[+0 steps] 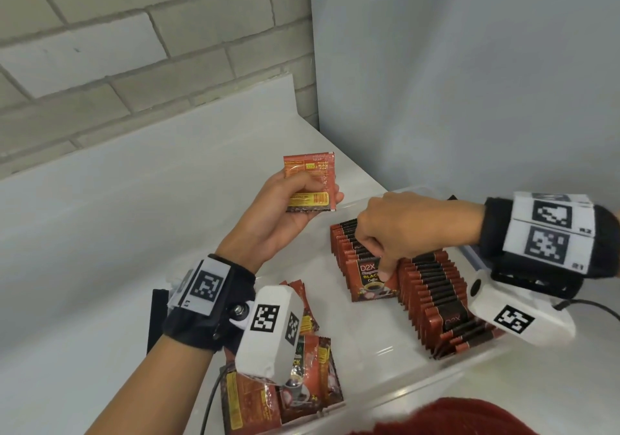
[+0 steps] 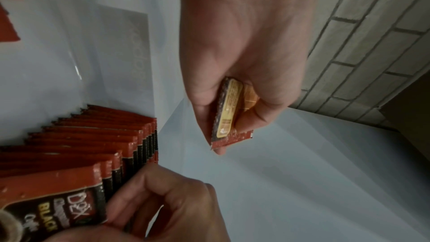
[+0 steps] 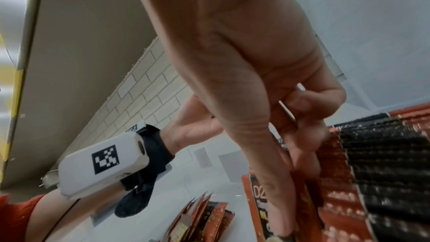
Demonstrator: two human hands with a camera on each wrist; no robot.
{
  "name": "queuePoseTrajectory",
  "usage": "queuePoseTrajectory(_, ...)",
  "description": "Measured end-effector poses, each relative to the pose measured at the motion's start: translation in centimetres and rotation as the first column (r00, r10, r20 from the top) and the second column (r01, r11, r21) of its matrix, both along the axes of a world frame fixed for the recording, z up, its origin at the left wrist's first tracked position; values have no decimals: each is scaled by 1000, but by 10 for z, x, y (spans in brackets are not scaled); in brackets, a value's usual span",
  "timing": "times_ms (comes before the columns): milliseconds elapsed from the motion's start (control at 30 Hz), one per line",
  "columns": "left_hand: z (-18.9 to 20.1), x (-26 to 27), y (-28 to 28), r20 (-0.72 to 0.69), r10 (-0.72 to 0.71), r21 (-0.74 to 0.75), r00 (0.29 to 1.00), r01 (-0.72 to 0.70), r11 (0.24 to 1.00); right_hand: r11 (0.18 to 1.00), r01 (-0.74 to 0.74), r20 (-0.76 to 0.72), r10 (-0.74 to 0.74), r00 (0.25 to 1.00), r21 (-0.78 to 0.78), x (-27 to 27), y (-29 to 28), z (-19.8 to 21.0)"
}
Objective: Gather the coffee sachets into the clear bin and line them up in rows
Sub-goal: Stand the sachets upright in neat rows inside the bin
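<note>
A person works at a white desk [image 1: 100,250] against a pale brick wall [image 1: 100,48]. A clear bin [image 1: 419,391] sits on the desk at about 4 o'clock in the head view. Inside it, two rows of red and black coffee sachets [image 1: 436,287] stand on edge, side by side and touching.

The right hand [image 1: 402,230] reaches down into the bin from 3 o'clock. Its grip is narrow, thumb and fingers pinching the front sachet [image 1: 365,278] of the left row, whose printed face shows.

The left hand [image 1: 285,209] is raised above the desk at about 11 o'clock from the bin. Its grip is closed on a single sachet [image 1: 310,183], thumb across the back, label side up.

A loose pile of sachets [image 1: 302,377] lies flat at 6 o'clock, partly hidden by the left wrist camera [image 1: 268,330].
</note>
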State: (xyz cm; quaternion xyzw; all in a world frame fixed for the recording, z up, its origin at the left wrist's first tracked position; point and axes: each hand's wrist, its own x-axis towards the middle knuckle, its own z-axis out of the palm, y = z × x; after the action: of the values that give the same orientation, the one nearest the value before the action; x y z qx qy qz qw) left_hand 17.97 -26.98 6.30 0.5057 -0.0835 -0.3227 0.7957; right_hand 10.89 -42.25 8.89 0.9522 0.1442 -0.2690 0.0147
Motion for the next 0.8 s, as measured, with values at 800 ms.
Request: queuePoseTrajectory(800,2,1,3,-25,-99,-96,995,96,991,117,258,-152,-558,816,959,9,-21,23)
